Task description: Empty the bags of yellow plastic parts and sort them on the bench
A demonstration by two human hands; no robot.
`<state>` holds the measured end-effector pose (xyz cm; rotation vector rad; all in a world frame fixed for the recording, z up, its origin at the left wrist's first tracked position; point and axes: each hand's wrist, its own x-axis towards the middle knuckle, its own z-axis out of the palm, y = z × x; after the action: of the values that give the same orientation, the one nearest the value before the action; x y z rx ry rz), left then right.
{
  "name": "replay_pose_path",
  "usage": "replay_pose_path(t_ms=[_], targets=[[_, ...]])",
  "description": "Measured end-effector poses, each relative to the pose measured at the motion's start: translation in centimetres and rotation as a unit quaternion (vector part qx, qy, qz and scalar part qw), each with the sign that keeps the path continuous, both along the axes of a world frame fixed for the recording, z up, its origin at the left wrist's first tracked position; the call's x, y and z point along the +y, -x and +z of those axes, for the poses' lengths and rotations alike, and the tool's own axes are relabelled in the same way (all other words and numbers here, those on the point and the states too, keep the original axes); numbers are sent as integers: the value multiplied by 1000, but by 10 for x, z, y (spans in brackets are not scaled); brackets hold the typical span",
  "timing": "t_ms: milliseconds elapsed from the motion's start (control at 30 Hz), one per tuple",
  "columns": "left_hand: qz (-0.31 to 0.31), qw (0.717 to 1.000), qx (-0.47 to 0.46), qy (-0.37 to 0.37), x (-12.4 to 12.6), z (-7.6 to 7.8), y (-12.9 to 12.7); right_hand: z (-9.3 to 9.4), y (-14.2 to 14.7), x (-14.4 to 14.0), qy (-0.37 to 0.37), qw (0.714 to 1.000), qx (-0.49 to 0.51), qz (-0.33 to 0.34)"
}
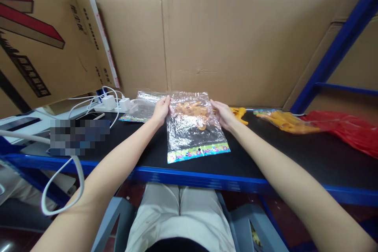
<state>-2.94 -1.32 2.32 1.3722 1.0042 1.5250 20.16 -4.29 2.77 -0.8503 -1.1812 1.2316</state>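
A clear plastic bag (pixel 189 136) with a colourful printed strip along its near edge is held up over the black table top. Orange plastic pieces (pixel 193 110) lie inside it, blurred by glare. My left hand (pixel 161 110) pinches the bag's left side near the far end. On the opposite side my right hand (pixel 223 115) grips the bag's edge, fingers closed. Just beyond the right hand, a loose orange piece (pixel 240 115) rests on the table, partly hidden. Behind my left hand lies another clear bag (pixel 141 106), seemingly flat.
A filled bag of orange pieces (pixel 285 121) and a red plastic bag (pixel 345 128) lie to the right. White chargers (pixel 109 103) with cables and a phone (pixel 90 115) are at left. Cardboard (pixel 236 43) walls the back. A blue beam (pixel 201 177) edges the front.
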Motion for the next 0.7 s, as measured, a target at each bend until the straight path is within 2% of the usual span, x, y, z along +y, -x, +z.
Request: replay_pose_path(t_ms=[133,267,367,533,700], targets=[[32,999,22,-18,-2,1,-2,0,1,-2,6,999,-47,12],[44,998,27,-37,-1,2,0,-1,2,-3,-21,998,-62,12],[27,998,27,-39,1,1,3,-1,1,-1,-31,998,-45,-15],[-43,997,57,-22,4,-4,5,-2,-3,5,-20,998,-21,-54],[-10,998,61,-31,2,-4,2,-1,-1,5,-9,998,-23,-62]])
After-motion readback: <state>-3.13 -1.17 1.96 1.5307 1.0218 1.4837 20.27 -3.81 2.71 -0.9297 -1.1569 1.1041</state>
